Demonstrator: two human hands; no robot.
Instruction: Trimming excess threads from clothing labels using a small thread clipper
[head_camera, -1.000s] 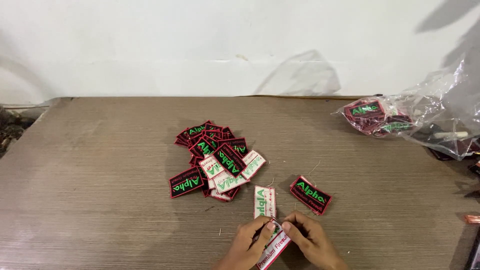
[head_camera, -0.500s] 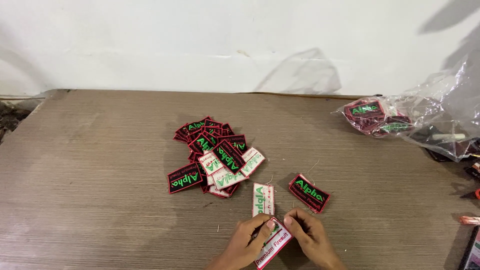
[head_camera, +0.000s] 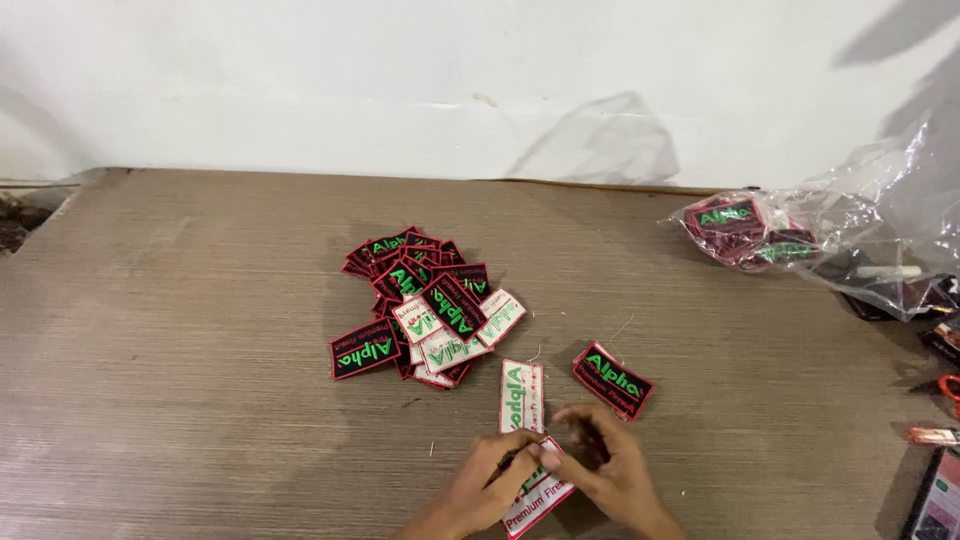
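My left hand (head_camera: 487, 490) and my right hand (head_camera: 607, 468) meet at the near edge of the brown table (head_camera: 180, 330). Both pinch a white-backed patch (head_camera: 532, 503) that lies face down under my fingers. Just beyond my hands lies another face-down white patch (head_camera: 521, 396). To its right sits a single black patch with red border and green lettering (head_camera: 612, 380). A heap of several like patches (head_camera: 420, 305), some face up and some face down, sits in the middle of the table.
A clear plastic bag (head_camera: 800, 235) holding more patches lies at the far right. Small red and dark items (head_camera: 940, 420) sit along the right edge. A white wall (head_camera: 450, 80) backs the table.
The view has shifted slightly. My fingers have worked along the patch near the table edge; the other patches have not moved.
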